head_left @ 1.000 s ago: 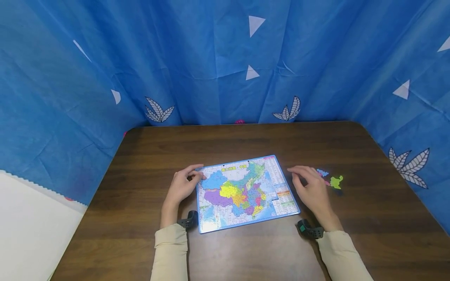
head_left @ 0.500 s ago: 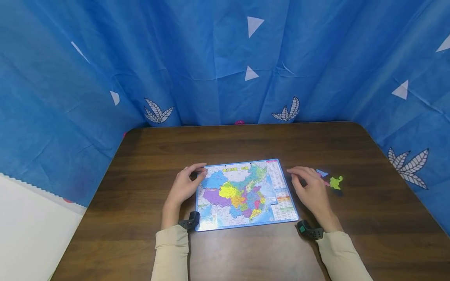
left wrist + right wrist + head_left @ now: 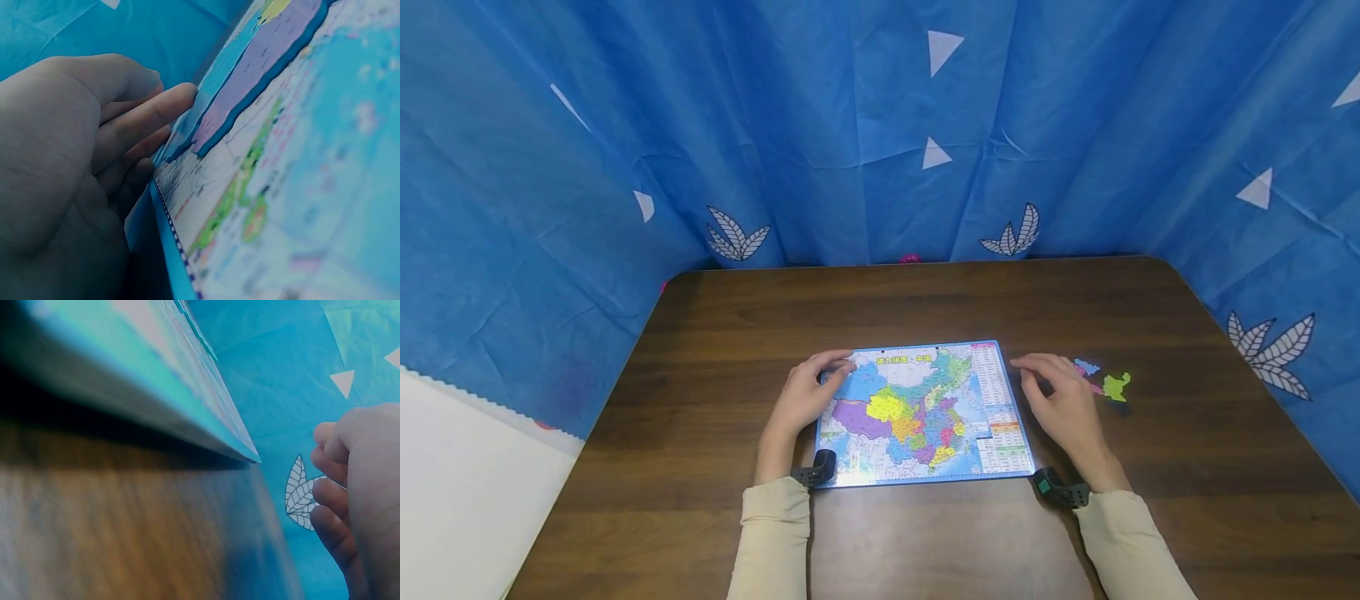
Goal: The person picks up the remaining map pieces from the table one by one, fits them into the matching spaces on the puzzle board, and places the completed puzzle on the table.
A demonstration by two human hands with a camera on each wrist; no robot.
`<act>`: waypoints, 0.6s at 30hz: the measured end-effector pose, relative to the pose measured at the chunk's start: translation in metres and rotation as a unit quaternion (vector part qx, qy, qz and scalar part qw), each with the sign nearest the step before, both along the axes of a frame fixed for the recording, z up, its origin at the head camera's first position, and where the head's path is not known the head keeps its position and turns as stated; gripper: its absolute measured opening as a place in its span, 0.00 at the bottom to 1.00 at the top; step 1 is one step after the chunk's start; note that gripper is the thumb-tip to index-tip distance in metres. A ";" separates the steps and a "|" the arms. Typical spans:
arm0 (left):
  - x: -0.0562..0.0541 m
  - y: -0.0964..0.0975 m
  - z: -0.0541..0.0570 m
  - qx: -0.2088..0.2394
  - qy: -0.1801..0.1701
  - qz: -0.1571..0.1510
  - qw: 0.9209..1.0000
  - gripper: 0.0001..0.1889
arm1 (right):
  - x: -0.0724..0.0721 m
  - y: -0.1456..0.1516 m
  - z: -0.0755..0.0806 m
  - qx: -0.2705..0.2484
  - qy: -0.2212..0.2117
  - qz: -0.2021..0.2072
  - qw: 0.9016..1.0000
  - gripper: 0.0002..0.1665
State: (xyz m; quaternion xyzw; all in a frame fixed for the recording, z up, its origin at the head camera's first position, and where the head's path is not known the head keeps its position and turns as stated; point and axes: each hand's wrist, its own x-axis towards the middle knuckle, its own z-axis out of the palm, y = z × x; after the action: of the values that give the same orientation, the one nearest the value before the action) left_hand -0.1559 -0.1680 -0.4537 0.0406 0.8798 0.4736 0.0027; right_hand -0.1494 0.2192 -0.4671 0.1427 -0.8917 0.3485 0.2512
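Note:
A map jigsaw board [image 3: 916, 473] with a blue rim lies flat on the table, its coloured pieces set in the middle. At its upper left corner is my left hand [image 3: 797, 398], thumb and fingertips over or against the edge. The left wrist view shows the fingers [image 3: 150, 115] loosely bent, some touching the board's side without a clear grip. My right hand [image 3: 1063, 408] hovers just right of the board, thumb and forefinger apart, holding nothing. Behind it lie loose puzzle pieces, a green one [image 3: 1116, 386] and a blue one [image 3: 1087, 367]; a pink one is partly hidden.
The brown wooden table [image 3: 917, 542] extends around the board. A blue patterned curtain [image 3: 820, 125] hangs along the back and sides. A white surface [image 3: 467, 492] shows at the lower left. Both wrists wear black straps with small cameras.
The board has turned slightly clockwise, its front edge now nearly level. My left hand has moved right along with its corner. The right hand and loose pieces have stayed put.

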 end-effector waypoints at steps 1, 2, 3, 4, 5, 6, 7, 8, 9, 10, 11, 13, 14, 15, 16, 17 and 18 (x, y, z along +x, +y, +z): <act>0.000 0.000 0.000 -0.001 0.002 -0.002 1.000 0.17 | 0.000 0.000 0.000 0.000 0.001 0.001 1.000 0.11; 0.000 -0.001 0.000 -0.002 0.004 -0.004 1.000 0.17 | 0.000 0.000 0.000 -0.001 0.002 0.001 1.000 0.11; 0.000 -0.001 0.001 -0.003 0.005 -0.005 1.000 0.17 | 0.000 0.000 0.000 -0.001 0.002 0.002 1.000 0.11; -0.001 -0.001 0.000 -0.004 0.006 -0.006 1.000 0.17 | 0.000 0.000 0.000 -0.001 0.002 0.001 1.000 0.12; -0.001 -0.001 0.000 -0.005 0.006 -0.006 1.000 0.17 | 0.000 0.000 0.000 -0.001 0.002 0.001 1.000 0.12; -0.001 -0.001 -0.001 -0.006 0.005 -0.005 1.000 0.17 | 0.000 0.000 -0.001 0.000 0.002 0.001 1.000 0.12; -0.001 -0.001 -0.001 -0.007 0.003 -0.003 1.000 0.17 | 0.000 0.000 -0.001 0.000 0.001 0.000 1.000 0.12; -0.001 -0.001 -0.001 -0.006 0.001 -0.001 1.000 0.17 | 0.000 0.001 -0.001 0.000 0.000 0.000 1.000 0.12; -0.001 -0.001 -0.001 -0.006 -0.002 0.001 1.000 0.17 | 0.000 0.001 -0.001 0.000 0.000 -0.001 1.000 0.12; -0.001 -0.001 -0.002 -0.006 -0.004 0.002 1.000 0.17 | 0.000 0.001 -0.001 0.000 0.000 -0.001 1.000 0.12; -0.001 -0.001 -0.002 -0.006 -0.005 0.002 1.000 0.18 | 0.000 0.001 -0.001 0.000 0.000 -0.001 1.000 0.11; -0.002 -0.001 -0.002 -0.006 -0.009 0.004 1.000 0.18 | -0.001 0.001 -0.001 -0.001 0.000 -0.001 1.000 0.11; -0.001 -0.001 -0.002 -0.005 -0.010 0.004 1.000 0.18 | -0.001 0.001 -0.001 -0.001 -0.001 0.000 1.000 0.11; -0.001 -0.001 -0.002 -0.004 -0.011 0.005 1.000 0.18 | -0.001 0.002 -0.001 -0.001 0.000 -0.001 1.000 0.11; -0.001 -0.001 -0.003 -0.004 -0.013 0.007 1.000 0.18 | -0.001 0.002 -0.001 0.000 0.000 -0.002 1.000 0.11; -0.001 -0.002 -0.003 -0.002 -0.013 0.008 1.000 0.18 | -0.001 0.002 -0.001 -0.001 0.000 -0.003 1.000 0.11; -0.001 -0.002 -0.003 0.000 -0.014 0.010 1.000 0.17 | -0.001 0.003 -0.001 0.000 0.001 -0.005 1.000 0.11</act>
State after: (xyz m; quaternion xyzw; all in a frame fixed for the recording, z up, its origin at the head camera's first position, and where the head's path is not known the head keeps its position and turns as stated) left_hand -0.1569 -0.1701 -0.4566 0.0252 0.8798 0.4746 0.0109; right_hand -0.1505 0.2222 -0.4680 0.1386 -0.8921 0.3472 0.2537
